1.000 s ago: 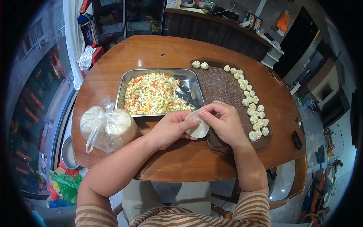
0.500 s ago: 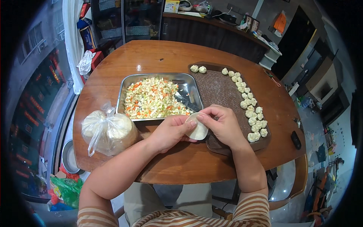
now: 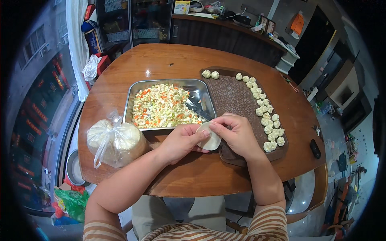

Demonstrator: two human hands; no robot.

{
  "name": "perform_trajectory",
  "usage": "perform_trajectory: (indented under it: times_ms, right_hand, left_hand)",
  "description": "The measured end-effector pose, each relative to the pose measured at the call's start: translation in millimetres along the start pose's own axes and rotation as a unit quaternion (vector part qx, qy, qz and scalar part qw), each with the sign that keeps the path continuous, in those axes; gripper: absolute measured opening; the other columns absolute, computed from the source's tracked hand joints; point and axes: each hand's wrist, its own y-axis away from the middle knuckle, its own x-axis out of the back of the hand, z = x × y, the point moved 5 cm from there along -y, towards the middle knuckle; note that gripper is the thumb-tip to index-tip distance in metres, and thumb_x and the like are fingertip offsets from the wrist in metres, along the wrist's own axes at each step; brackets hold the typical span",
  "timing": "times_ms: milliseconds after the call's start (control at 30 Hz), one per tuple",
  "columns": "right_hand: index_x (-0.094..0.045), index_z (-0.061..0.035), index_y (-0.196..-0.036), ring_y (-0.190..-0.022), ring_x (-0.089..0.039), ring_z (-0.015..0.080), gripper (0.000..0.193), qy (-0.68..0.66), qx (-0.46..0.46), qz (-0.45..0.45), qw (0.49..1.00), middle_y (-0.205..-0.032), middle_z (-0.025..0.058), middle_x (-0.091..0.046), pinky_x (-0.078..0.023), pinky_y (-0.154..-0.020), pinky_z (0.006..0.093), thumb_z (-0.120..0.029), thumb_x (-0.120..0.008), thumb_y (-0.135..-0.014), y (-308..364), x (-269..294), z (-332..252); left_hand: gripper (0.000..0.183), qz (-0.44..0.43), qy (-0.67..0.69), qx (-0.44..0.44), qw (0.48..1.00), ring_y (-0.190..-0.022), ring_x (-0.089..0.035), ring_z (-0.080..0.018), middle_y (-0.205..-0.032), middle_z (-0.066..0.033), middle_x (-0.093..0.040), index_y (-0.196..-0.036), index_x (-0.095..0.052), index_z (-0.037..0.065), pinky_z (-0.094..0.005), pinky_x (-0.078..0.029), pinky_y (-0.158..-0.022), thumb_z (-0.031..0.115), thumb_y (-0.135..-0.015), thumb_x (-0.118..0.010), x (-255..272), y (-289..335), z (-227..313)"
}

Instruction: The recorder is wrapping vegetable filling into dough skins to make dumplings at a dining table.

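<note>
Dough disc (image 3: 210, 142) near pan (image 3: 204, 95) of chopped vegetables (image 3: 161, 106)

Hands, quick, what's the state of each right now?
Left hand: closed, holding the dough round.
Right hand: closed, pinching the dough round's upper edge.

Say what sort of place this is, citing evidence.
Probably a home dining area: there is a large wooden table, a white curtain and, beyond the table, a cluttered dark counter.

on counter (image 3: 181, 178): bag (image 3: 114, 144) left, filling (image 3: 163, 105) in pan (image 3: 203, 94) right of bag, dumplings (image 3: 268, 129) on tray (image 3: 233, 94) at right; wrapper (image 3: 210, 142) in fingers (image 3: 204, 133), before pan.
</note>
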Motion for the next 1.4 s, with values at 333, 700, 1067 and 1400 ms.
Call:
perform_trajectory:
  times_ms: [333,700,1067,1400]
  right_hand:
    - [-0.071,-0.0012,-0.090,-0.067,-0.059,0.0152,0.016,0.029,0.015,-0.003,0.999,-0.077,0.0085,-0.062,-0.047,-0.061,0.0282,-0.015,-0.067,-0.083,1.3,-2.5,-2.3]
    - [-0.070,-0.0020,-0.088,-0.068,-0.056,0.0109,0.013,0.030,0.022,0.017,0.999,-0.074,0.0048,-0.061,-0.045,-0.061,0.0261,-0.013,-0.067,-0.084,2.8,-1.7,-5.8]
    - [-0.069,0.0009,-0.087,-0.065,-0.058,0.0135,0.017,0.031,-0.006,0.000,1.000,-0.076,0.0087,-0.062,-0.046,-0.059,0.0272,-0.016,-0.068,-0.083,3.0,-0.8,-5.5]
    - [-0.069,0.0005,-0.088,-0.064,-0.056,0.0133,0.017,0.030,0.029,0.018,0.999,-0.073,0.0071,-0.059,-0.045,-0.057,0.0274,-0.015,-0.068,-0.082,3.8,0.4,-5.7]
  left_hand:
    - [0.031,0.003,-0.017,0.021,1.000,-0.089,-0.062,-0.0109,-0.102,-0.0037,-0.064,-0.115,-0.060,0.004,-0.0282,-0.053,-0.078,0.029,-0.099,-0.048,-2.5,1.3,0.7]
    - [0.031,-0.005,0.008,0.020,1.000,-0.088,-0.063,-0.0123,-0.100,-0.0045,-0.065,-0.112,-0.061,0.003,-0.0282,-0.052,-0.079,0.028,-0.097,-0.051,-2.4,0.5,-1.1]
    - [0.030,-0.010,0.012,0.025,1.000,-0.092,-0.062,-0.0106,-0.106,-0.0043,-0.064,-0.117,-0.059,0.004,-0.0287,-0.054,-0.081,0.026,-0.099,-0.048,-5.0,1.2,0.4]
    - [0.030,-0.014,0.080,0.053,0.995,-0.096,-0.062,-0.0141,-0.108,-0.0054,-0.063,-0.118,-0.058,0.005,-0.0349,-0.055,-0.084,0.026,-0.099,-0.047,-9.1,3.9,2.2]
